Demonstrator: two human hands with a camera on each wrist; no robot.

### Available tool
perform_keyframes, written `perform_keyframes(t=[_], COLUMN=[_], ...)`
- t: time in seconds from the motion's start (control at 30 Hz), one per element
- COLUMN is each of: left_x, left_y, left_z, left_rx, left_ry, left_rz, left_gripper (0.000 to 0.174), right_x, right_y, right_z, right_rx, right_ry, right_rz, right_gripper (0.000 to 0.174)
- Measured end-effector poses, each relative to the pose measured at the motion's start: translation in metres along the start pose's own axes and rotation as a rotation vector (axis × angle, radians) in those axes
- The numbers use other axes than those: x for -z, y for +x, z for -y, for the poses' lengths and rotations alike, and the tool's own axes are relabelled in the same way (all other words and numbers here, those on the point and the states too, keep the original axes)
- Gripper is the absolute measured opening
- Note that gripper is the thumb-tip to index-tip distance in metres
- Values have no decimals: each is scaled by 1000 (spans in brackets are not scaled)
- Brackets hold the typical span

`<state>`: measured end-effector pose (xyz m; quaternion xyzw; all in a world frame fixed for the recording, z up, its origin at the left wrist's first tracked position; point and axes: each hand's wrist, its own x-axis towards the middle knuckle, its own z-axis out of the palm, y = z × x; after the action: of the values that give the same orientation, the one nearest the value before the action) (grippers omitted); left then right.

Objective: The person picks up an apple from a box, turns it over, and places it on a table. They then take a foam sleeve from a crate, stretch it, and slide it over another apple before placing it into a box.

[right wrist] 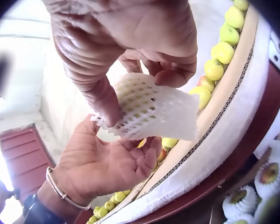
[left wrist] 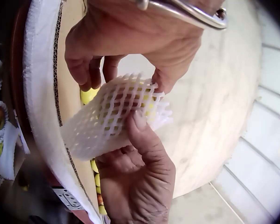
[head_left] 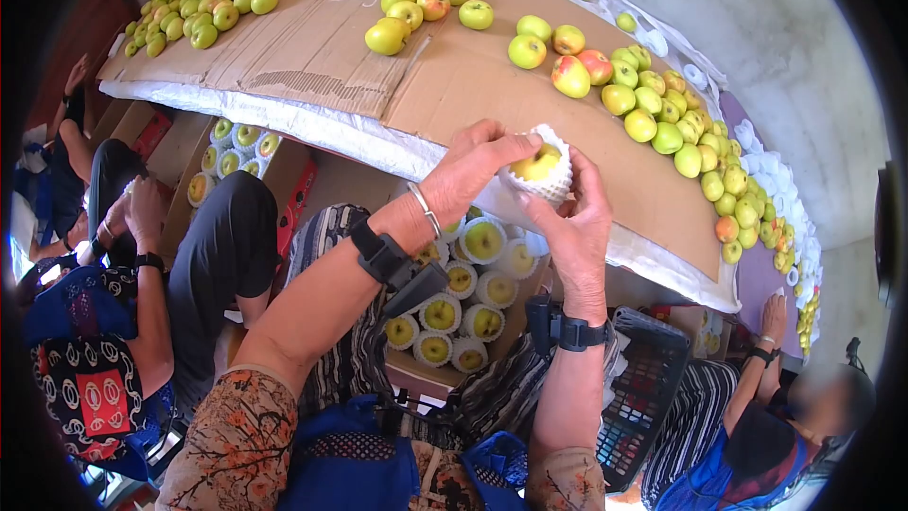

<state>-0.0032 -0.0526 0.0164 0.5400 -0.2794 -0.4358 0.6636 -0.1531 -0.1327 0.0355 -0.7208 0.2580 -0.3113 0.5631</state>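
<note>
A yellow-green apple (head_left: 537,165) sits inside a white foam fruit net (head_left: 558,187), held up in front of the table edge. My right hand (head_left: 579,237) grips the net from the near side, its thumb pressed on the mesh in the right wrist view. With the thumb and fingers of my left hand (head_left: 470,168), which wears a silver bangle, I pinch the net's rim around the apple. The net's narrower tail (left wrist: 81,137) hangs loose past the apple in the left wrist view. Mesh covers most of the fruit there.
Loose apples (head_left: 662,118) lie in groups on the cardboard-covered table (head_left: 454,85). Below its edge, a box holds net-wrapped apples (head_left: 438,314). A black crate (head_left: 646,388) stands at my right. Other people sit on both sides, one with a striped lap (head_left: 690,416).
</note>
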Motion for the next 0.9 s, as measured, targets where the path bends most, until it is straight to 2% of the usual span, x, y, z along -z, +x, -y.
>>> perform_keyframes(t=[0.1, 0.2, 0.3, 0.4, 0.5, 0.6, 0.7, 0.9], left_x=[-14, -14, -17, -19, -18, -19, -23, -20], left_y=[1, -4, -12, -11, -5, -4, -6, -6], left_z=[5, -1, -9, -6, 2, 5, 2, 1], left_rx=[-68, -151, -363, -298, -228, -249, -362, -257], left_ry=[-370, -297, 225, 288, 19, -69, 131, -23], left_rz=[13, 72, 55, 17, -74, -99, -167, -212], left_gripper=[59, 58, 50, 43, 39, 33, 25, 23], right_x=[-6, -4, -1, -2, -8, -9, -9, -17], right_y=[-1, 2, 3, 1, 0, 1, 1, -2], right_z=[2, -2, 0, 2, 4, 5, 2, -6], right_rx=[-19, -44, -103, -73, -32, -42, -59, -22], right_ry=[-113, -128, -71, -49, -23, -19, -29, 24], right_rz=[41, 48, 62, 54, 46, 52, 66, 71], right_gripper=[66, 65, 66, 65, 63, 61, 60, 63])
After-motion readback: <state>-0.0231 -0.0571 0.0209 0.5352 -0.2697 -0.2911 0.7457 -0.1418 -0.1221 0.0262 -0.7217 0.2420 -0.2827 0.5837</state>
